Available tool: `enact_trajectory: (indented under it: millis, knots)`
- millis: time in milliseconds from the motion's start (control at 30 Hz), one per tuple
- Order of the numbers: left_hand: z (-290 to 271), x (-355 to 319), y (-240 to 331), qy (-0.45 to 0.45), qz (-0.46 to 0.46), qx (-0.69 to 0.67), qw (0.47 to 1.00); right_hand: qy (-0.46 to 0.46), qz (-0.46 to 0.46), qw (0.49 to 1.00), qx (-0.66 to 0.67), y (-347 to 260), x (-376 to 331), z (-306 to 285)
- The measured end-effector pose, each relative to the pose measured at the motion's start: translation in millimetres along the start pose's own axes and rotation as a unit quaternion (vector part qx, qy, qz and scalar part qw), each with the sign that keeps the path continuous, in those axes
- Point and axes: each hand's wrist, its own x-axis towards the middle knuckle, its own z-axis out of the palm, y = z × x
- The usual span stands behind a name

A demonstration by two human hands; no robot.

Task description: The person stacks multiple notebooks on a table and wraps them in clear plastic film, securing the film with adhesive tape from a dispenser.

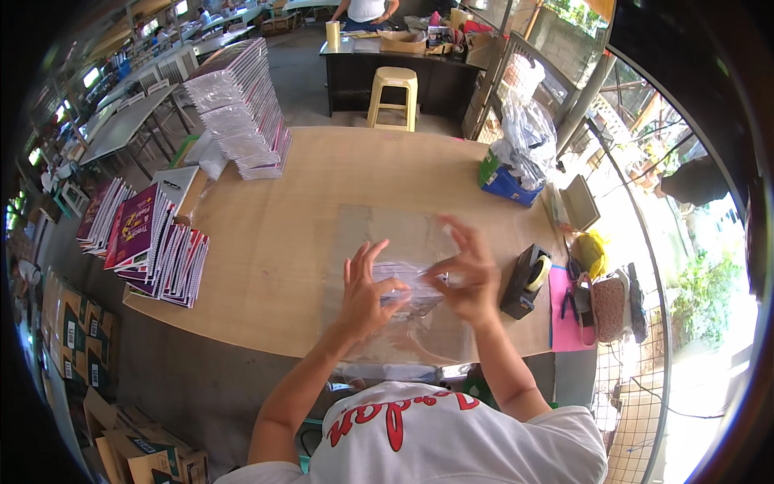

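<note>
Over the near middle of the table, a clear plastic-wrapped pack (411, 304) lies between my two hands. My left hand (367, 292) is at the pack's left side, fingers apart and bent, thumb pointing right over it. On the right side, my right hand (472, 282) is blurred by motion. Its upper fingers are raised, and its thumb side reaches toward the pack; a small pale bit shows by a raised fingertip, too blurred to name. Under the pack spreads a clear plastic sheet (363, 230). A black tape dispenser (526, 282) stands just right of my right hand.
A tall stack of plastic-wrapped packs (242, 109) stands at the table's far left. Purple-covered books (137, 226) lie in piles at the left edge. Scissors (573, 268), a yellow bundle (592, 254) and a patterned pouch (609, 309) lie at right. Behind them is a blue-green box (508, 185) with plastic bags.
</note>
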Motion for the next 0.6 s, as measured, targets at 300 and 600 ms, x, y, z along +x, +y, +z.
enact_trajectory:
  millis: [300,600]
  knots:
    - [-44.4,0.8,8.7,0.073,-0.028,-0.064,0.995,0.049,0.08,0.983,-0.156,43.6,-78.9,8.6]
    - [8.0,35.4,-33.6,-0.004,-0.135,-0.128,0.983,0.066,0.175,0.979,-0.086,92.8,-46.4,34.6]
